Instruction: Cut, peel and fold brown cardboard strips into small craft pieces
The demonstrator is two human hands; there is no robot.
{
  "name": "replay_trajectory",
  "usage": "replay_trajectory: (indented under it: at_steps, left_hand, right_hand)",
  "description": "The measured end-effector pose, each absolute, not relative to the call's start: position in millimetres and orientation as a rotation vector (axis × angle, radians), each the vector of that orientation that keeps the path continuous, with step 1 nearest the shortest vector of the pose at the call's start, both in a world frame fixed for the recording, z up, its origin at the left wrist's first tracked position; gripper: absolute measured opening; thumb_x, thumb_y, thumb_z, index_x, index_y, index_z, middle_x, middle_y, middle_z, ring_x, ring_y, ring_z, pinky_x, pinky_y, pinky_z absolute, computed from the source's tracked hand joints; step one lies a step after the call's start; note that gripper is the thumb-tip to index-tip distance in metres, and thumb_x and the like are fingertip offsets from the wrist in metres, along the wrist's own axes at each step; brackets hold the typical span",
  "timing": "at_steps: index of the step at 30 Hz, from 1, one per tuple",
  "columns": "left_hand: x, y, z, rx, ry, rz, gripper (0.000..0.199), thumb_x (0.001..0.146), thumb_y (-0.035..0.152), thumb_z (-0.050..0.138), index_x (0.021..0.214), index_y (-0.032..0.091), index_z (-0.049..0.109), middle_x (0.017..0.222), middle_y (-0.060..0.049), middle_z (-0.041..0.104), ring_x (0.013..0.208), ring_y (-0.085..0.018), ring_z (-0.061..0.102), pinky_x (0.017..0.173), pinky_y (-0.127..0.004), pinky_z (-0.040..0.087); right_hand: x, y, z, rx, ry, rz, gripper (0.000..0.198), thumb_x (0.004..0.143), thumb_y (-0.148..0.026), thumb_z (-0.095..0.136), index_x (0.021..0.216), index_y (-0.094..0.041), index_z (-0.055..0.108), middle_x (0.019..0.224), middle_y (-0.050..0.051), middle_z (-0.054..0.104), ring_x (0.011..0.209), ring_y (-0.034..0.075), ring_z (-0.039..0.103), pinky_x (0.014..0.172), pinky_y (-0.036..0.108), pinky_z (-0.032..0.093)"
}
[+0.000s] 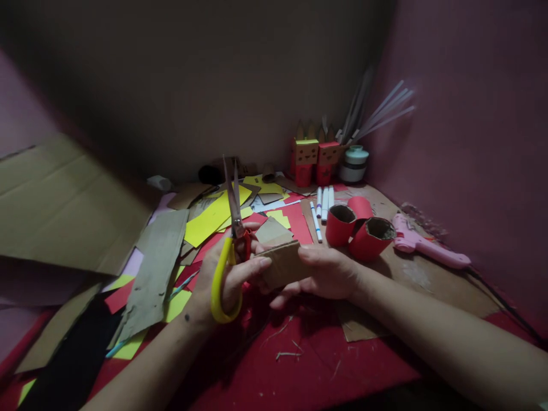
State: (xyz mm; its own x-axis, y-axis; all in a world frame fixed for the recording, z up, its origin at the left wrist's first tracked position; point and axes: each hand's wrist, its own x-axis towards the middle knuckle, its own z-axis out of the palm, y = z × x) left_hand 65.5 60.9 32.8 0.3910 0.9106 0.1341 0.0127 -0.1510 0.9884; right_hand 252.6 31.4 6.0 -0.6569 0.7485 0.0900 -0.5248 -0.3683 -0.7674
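Observation:
A small rectangle of brown corrugated cardboard (pixel 282 266) is held between both hands, above the red table surface. My left hand (pixel 229 277) pinches its left end, thumb on top. The same hand carries a pair of scissors (pixel 234 214) with yellow and red handles, its slightly parted blades pointing up and away. On the cardboard's right end, my right hand (pixel 331 271) grips with the thumb at the top corner and fingers beneath. Just beyond my right hand stand red-wrapped cardboard tubes (pixel 369 244).
A pink glue gun (pixel 428 245) lies at right, cord trailing. Several markers (pixel 315 222) lie behind the hands. Yellow paper (pixel 216 217) and a long cardboard strip (pixel 156 268) clutter the left. Box-headed figures (pixel 306 162) and a lidded jar (pixel 354 165) stand at the back.

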Motion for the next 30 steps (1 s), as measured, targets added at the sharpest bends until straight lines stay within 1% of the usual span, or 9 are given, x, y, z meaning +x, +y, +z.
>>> replay_trajectory:
  at_steps: [3,7,9,14,17,20,23,26,30]
  left_hand:
    - [65.0,60.4,35.0,1.481,0.856,0.964,0.044,0.07,0.025,0.072,0.11,0.022,0.054,0.077,0.003,0.056,0.058,-0.011,0.054,0.053,-0.024,0.047]
    - [63.2,62.7,31.6,1.457,0.825,0.94,0.048,0.069,0.024,0.072,0.113,0.022,0.052,0.08,0.002,0.056,0.061,-0.012,0.055,0.056,-0.025,0.048]
    - [62.9,63.4,28.9,1.461,0.795,0.935,0.047,0.071,0.024,0.072,0.113,0.023,0.052,0.08,0.002,0.055,0.062,-0.012,0.056,0.057,-0.025,0.048]
    - [65.1,64.5,27.0,1.507,0.832,0.961,0.046,0.073,0.028,0.071,0.115,0.024,0.051,0.08,0.003,0.058,0.059,-0.012,0.057,0.058,-0.027,0.048]
    - [60.6,71.7,31.9,1.605,1.001,1.016,0.044,0.073,0.034,0.07,0.113,0.023,0.053,0.076,0.002,0.06,0.053,-0.012,0.052,0.054,-0.027,0.044]
    - [45.2,87.3,34.0,1.83,1.343,1.064,0.042,0.067,0.032,0.074,0.105,0.023,0.059,0.077,-0.003,0.063,0.065,-0.019,0.057,0.056,-0.027,0.04]
    - [25.2,105.6,26.8,2.083,1.64,0.891,0.03,0.063,0.03,0.072,0.091,0.024,0.063,0.067,-0.003,0.059,0.062,-0.022,0.053,0.054,-0.028,0.033]
    - [14.5,115.2,20.3,2.19,1.596,0.717,0.021,0.062,0.03,0.072,0.08,0.024,0.063,0.064,-0.003,0.057,0.061,-0.022,0.053,0.057,-0.028,0.033]
    - [24.9,102.3,34.9,2.344,1.509,0.951,0.014,0.073,0.034,0.063,0.078,0.021,0.065,0.075,-0.008,0.062,0.077,-0.026,0.056,0.07,-0.032,0.038]
  right_hand:
    - [250.8,30.9,3.9,-0.375,-1.054,2.037,0.052,0.078,-0.043,0.063,0.122,-0.016,0.056,0.105,0.013,0.066,0.091,0.024,0.063,0.078,0.04,0.051]
    - [249.0,30.5,0.0,-0.383,-1.049,2.061,0.062,0.076,-0.06,0.06,0.12,-0.016,0.057,0.096,0.012,0.068,0.085,0.023,0.064,0.08,0.041,0.05]
    - [248.3,30.1,0.2,-0.386,-1.05,2.071,0.066,0.076,-0.063,0.058,0.122,-0.017,0.056,0.096,0.012,0.067,0.087,0.023,0.063,0.079,0.042,0.05]
    - [247.6,29.8,2.6,-0.44,-1.128,1.891,0.058,0.077,-0.053,0.063,0.125,-0.02,0.055,0.112,0.012,0.062,0.087,0.021,0.062,0.073,0.035,0.05]
    - [249.1,32.1,-0.8,-0.539,-1.141,1.734,0.061,0.075,-0.049,0.069,0.126,-0.021,0.053,0.121,0.012,0.057,0.09,0.021,0.06,0.074,0.035,0.05]
    - [251.7,35.3,-5.5,-0.61,-1.116,1.643,0.071,0.068,-0.044,0.076,0.129,-0.023,0.048,0.126,0.013,0.054,0.094,0.022,0.06,0.077,0.037,0.05]
    - [254.1,37.5,-6.3,-0.629,-1.13,1.645,0.079,0.062,-0.037,0.081,0.131,-0.026,0.045,0.13,0.012,0.052,0.102,0.025,0.059,0.085,0.04,0.048]
    - [256.0,39.1,-5.7,-0.694,-1.22,1.576,0.085,0.057,-0.03,0.085,0.132,-0.029,0.045,0.129,0.01,0.052,0.115,0.026,0.052,0.096,0.044,0.041]
    - [257.5,41.3,-8.7,-0.764,-1.361,1.451,0.092,0.053,-0.026,0.087,0.134,-0.03,0.044,0.131,0.009,0.049,0.125,0.027,0.043,0.106,0.047,0.033]
